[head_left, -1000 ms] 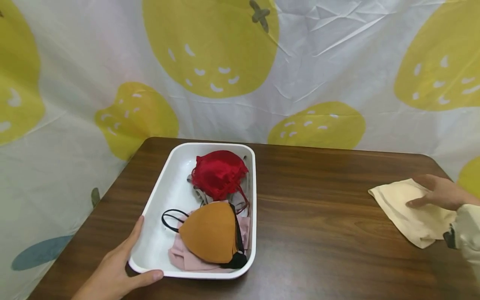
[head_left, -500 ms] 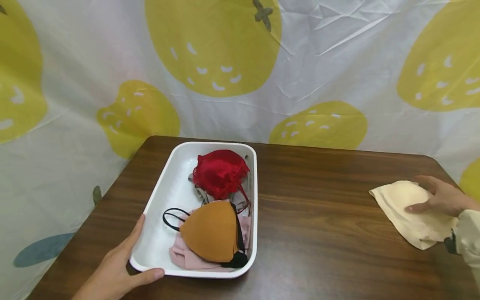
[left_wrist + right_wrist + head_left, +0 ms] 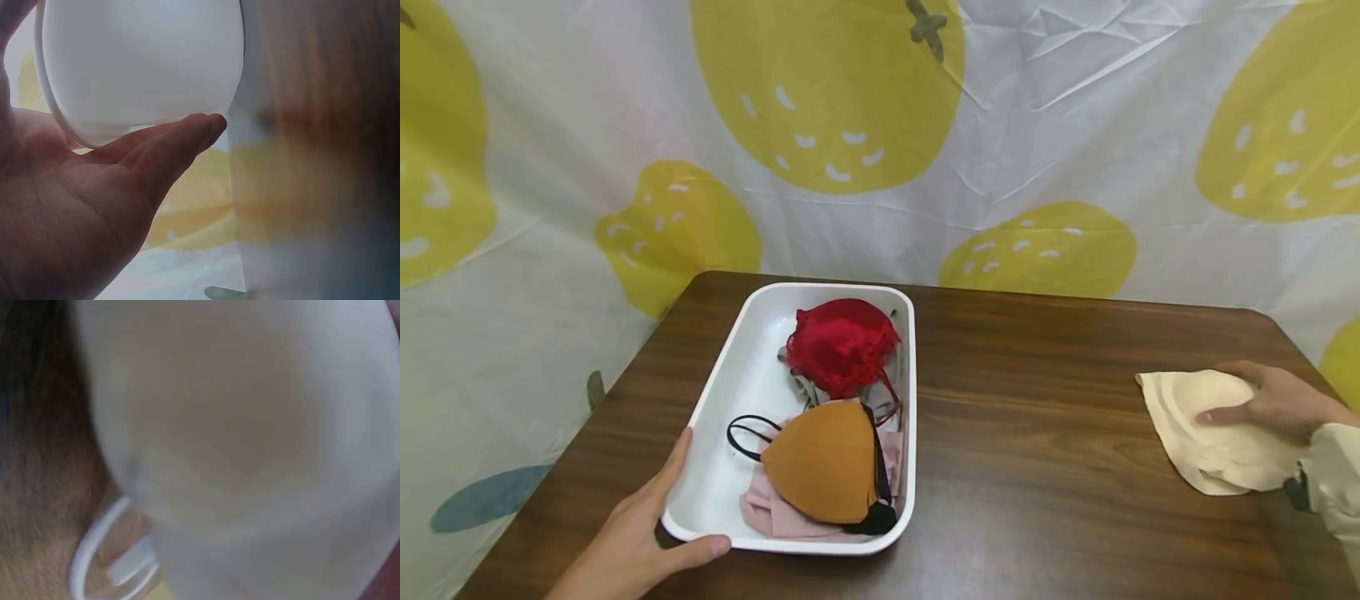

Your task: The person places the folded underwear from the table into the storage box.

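Observation:
In the head view, my left hand [image 3: 636,521] holds the near left corner of a white tray [image 3: 718,375], thumb on the near rim and fingers along the left side. The left wrist view shows those fingers [image 3: 181,140] against the tray's outer wall. At the right, my right hand [image 3: 1285,404] grips a cream bra [image 3: 1206,433] between thumb and fingers; part of it is under the hand. A rounded cup [image 3: 231,425] of that bra fills the right wrist view, with a white strap [image 3: 94,544] looping beside it.
Inside the tray lie a red lace-edged bra [image 3: 842,342] at the far end and a mustard bra [image 3: 823,462] with black straps over a pink garment [image 3: 775,512]. Greyish cloth shows under the red bra. A lemon-print curtain [image 3: 865,225] hangs behind the brown table [image 3: 1022,467].
My right hand has bunched up the cream bra, whose near edge is drawn in and whose middle now bulges. The left hand and the tray stay in place.

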